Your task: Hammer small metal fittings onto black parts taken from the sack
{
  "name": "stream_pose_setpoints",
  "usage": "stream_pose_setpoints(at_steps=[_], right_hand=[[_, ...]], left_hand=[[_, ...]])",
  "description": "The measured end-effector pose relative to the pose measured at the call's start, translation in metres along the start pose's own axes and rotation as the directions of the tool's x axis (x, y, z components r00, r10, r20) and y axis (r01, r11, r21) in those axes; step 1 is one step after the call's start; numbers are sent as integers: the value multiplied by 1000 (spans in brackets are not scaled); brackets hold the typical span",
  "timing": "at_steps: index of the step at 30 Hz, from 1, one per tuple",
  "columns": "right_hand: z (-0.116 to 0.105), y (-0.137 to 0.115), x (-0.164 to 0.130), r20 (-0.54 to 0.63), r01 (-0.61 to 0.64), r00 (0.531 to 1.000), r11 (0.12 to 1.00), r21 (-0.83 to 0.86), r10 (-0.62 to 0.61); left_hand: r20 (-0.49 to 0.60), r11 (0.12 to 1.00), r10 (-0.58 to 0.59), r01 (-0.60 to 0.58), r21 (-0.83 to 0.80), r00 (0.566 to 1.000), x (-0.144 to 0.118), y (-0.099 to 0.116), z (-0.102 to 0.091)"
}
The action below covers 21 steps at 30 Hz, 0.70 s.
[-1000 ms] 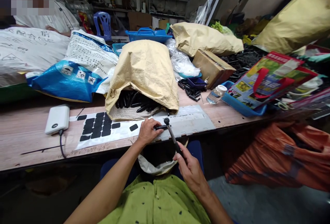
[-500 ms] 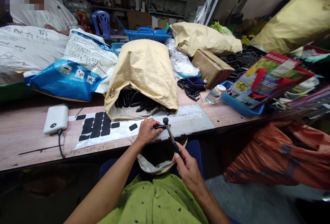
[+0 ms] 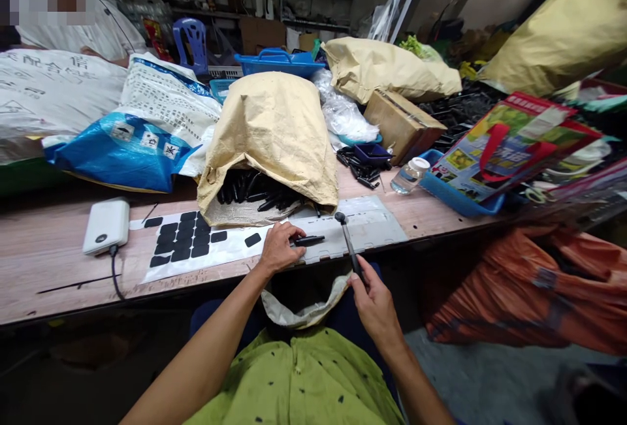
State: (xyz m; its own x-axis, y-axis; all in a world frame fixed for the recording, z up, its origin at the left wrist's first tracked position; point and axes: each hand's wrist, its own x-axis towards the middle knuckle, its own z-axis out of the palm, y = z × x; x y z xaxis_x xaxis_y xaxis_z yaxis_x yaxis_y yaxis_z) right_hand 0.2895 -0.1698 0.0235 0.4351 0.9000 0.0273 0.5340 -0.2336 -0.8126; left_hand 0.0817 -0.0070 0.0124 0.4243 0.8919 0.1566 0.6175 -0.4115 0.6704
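My left hand [image 3: 280,249] rests at the table's front edge, its fingers closed on a slim black pen-like piece [image 3: 312,240] that points right. In my right hand [image 3: 376,302] is a small hammer [image 3: 349,242] with a dark handle and a round black head; the head is up and to the right of the piece, apart from it. Beneath the left hand lies a pale flat sheet [image 3: 230,260] bearing rows of black square pads [image 3: 182,245]. Just beyond, a yellow woven sack [image 3: 274,118] lies with its mouth towards me, full of similar black pieces [image 3: 245,188].
A white power bank [image 3: 106,226] with a cable sits on the left of the table. To the right are a small clear bottle [image 3: 410,175], a wooden box [image 3: 401,125] and a blue tray [image 3: 460,198]. An open sack [image 3: 304,316] hangs at my lap. Another person's white sleeve [image 3: 73,33] shows far left.
The hammer has swung right, away from the black piece, with my right hand moving right too. My left hand stays in place; the piece now points slightly more towards the right.
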Motion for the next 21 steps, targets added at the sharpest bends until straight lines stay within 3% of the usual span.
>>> stream_pose_setpoints(at_steps=[6,11,21], right_hand=[[-1,12,17,-1,39,999,976,-215,-40],[3,8,16,31,47,999,929,-367,-38],[6,3,15,34,2,999,895,-446,14]], left_hand=[[-8,1000,16,-16,-4,1000,-1,1,-1],[3,1000,25,-25,19,1000,-1,3,-2],[26,999,-2,1,37,1000,0,1,1]])
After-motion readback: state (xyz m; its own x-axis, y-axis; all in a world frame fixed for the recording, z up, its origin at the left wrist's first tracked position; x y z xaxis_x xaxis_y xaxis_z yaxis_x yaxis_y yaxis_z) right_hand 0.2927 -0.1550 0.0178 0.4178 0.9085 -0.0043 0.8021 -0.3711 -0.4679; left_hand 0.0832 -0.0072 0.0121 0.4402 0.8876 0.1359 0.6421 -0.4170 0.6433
